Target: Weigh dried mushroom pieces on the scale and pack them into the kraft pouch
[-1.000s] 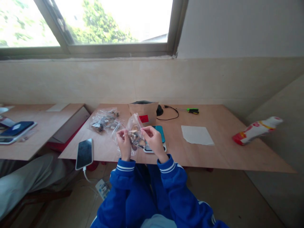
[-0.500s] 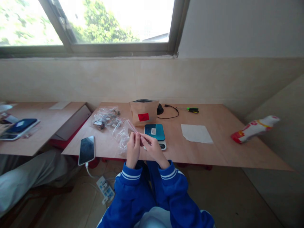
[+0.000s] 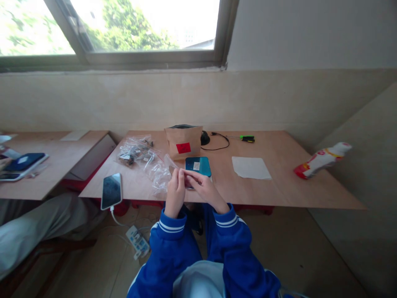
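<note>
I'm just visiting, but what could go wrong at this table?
The phone pokes past the front edge of the table, so a tug on its white cable might pull it off. The open paper bag could tip if knocked. The left grip seems to pinch clear plastic beside the right grip; anything hidden there might slip.

A pale, bluish-white top point(image 3: 200, 280) shows in soft folds at the waist. Left of the top is a bright blue left sleeve point(image 3: 167, 248), right of it a matching right sleeve point(image 3: 240, 248); white stripes ring both cuffs point(image 3: 229, 222), and white trim marks the outer sides. Beyond the top, the trousers point(image 3: 192, 247) are blue and the fingers point(image 3: 175, 182) bare.
</note>
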Motion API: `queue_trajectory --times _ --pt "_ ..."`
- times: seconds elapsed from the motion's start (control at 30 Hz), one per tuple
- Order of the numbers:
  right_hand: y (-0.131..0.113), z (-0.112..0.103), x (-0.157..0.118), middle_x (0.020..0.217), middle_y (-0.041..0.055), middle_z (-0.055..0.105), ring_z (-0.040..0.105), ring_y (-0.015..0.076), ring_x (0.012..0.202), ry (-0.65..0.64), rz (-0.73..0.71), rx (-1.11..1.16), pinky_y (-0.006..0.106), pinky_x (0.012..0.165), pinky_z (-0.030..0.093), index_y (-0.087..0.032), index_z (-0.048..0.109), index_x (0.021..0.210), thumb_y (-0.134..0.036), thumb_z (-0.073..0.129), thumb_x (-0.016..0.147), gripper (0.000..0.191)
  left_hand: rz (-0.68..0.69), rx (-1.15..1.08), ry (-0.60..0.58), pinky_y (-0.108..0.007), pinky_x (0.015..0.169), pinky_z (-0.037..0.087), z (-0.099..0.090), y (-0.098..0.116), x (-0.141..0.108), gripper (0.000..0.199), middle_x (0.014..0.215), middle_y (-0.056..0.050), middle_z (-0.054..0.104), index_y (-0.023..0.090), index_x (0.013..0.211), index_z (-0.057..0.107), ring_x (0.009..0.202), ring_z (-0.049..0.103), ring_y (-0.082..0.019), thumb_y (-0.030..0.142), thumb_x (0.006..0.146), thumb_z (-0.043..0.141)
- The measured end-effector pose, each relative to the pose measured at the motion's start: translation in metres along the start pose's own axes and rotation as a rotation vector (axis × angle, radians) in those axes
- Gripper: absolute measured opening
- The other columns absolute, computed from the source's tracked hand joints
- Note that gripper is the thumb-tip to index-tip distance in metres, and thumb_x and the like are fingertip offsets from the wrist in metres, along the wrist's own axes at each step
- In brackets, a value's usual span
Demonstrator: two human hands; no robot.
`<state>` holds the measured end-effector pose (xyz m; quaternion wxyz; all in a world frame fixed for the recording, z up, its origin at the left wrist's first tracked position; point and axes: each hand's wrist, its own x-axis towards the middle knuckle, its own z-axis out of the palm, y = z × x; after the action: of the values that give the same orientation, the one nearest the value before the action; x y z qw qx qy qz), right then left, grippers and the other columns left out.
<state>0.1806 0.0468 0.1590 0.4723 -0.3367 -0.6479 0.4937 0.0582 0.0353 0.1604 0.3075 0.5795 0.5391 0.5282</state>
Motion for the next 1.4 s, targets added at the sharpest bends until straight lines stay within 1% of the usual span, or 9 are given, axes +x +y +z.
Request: queue_trajectory --times 0.23,0.37,0.47,0.63,0.8,1.1,1.23,1.33,1.4 --pt "0.001 -0.013 -0.006 0.119 0.0073 0.068 0.066 0.0230 0.104 0.031 0.112 0.082 0.037 0.086 0.057 -0.021 0.065 0.121 -0.041 0.061 0.085 0.041 0.024 -0.089 -0.136 -0.021 0.056 0.044 0.005 -0.004 -0.003 0.029 0.061 0.004 0.051 0.020 0.078 0.048 0.057 0.053 -0.011 0.044 0.094 0.042" --pt "0.006 -0.011 -0.006 0.119 0.0065 0.068 0.065 0.0224 0.104 0.017 0.111 0.086 0.035 0.086 0.056 -0.023 0.064 0.122 -0.040 0.063 0.083 0.042 -0.027 -0.179 -0.123 -0.021 0.050 0.045 0.007 -0.007 -0.002 0.036 0.057 0.004 0.049 0.020 0.075 0.048 0.052 0.051 -0.011 0.051 0.091 0.043" --pt "0.009 -0.009 -0.005 0.116 0.0056 0.069 0.066 0.0211 0.101 0.040 0.065 -0.001 0.035 0.089 0.054 -0.023 0.066 0.120 -0.039 0.059 0.087 0.038 -0.046 -0.199 -0.101 -0.021 0.048 0.045 0.007 -0.009 -0.003 0.039 0.056 0.004 0.049 0.020 0.073 0.047 0.050 0.051 -0.010 0.054 0.091 0.041" --pt "0.010 -0.010 -0.003 0.105 0.0060 0.072 0.066 0.0197 0.094 0.035 0.045 -0.101 0.032 0.083 0.054 -0.019 0.067 0.118 -0.037 0.054 0.090 0.036 -0.051 -0.147 -0.072 -0.020 0.049 0.044 0.008 -0.009 -0.006 0.037 0.057 0.004 0.051 0.020 0.073 0.047 0.051 0.052 -0.010 0.050 0.093 0.039" --pt "0.012 -0.014 -0.003 0.101 0.0054 0.073 0.067 0.0188 0.089 0.037 0.025 -0.147 0.031 0.080 0.054 -0.019 0.069 0.112 -0.035 0.053 0.089 0.032 -0.027 -0.105 -0.106 -0.021 0.053 0.043 0.006 -0.011 -0.009 0.032 0.056 0.004 0.051 0.020 0.072 0.047 0.052 0.051 -0.010 0.043 0.094 0.041" --pt "0.019 0.022 0.001 0.103 0.0043 0.073 0.068 0.0225 0.088 0.373 0.054 -0.372 0.033 0.080 0.051 -0.027 0.069 0.104 -0.033 0.045 0.092 0.028 -0.051 0.041 -0.081 -0.022 0.049 0.036 -0.003 -0.011 -0.011 0.034 0.045 0.005 0.045 0.020 0.058 0.043 0.044 0.044 -0.010 0.034 0.089 0.047" --pt "0.022 0.015 0.024 0.102 0.0064 0.072 0.067 0.0210 0.090 0.577 -0.011 -0.261 0.032 0.082 0.051 -0.024 0.068 0.099 -0.035 0.044 0.093 0.027 -0.046 0.063 -0.127 -0.023 0.050 0.034 -0.013 -0.017 -0.019 0.039 0.042 0.004 0.043 0.020 0.052 0.040 0.043 0.041 -0.010 0.032 0.089 0.047" --pt "0.018 0.006 0.042 0.103 0.0084 0.071 0.067 0.0200 0.090 0.558 -0.056 -0.158 0.031 0.079 0.052 -0.021 0.065 0.098 -0.038 0.046 0.092 0.026 -0.026 0.003 -0.016 -0.024 0.060 0.041 -0.019 -0.034 -0.018 0.039 0.057 0.001 0.052 0.019 0.059 0.048 0.057 0.050 -0.012 0.039 0.092 0.041" --pt "0.016 0.007 0.048 0.103 0.0093 0.071 0.069 0.0200 0.090 0.535 -0.054 -0.034 0.030 0.075 0.054 -0.021 0.060 0.100 -0.040 0.048 0.091 0.024 -0.083 -0.090 0.122 -0.025 0.070 0.046 -0.019 -0.049 -0.011 0.033 0.078 -0.003 0.061 0.018 0.076 0.056 0.075 0.058 -0.014 0.044 0.092 0.041"
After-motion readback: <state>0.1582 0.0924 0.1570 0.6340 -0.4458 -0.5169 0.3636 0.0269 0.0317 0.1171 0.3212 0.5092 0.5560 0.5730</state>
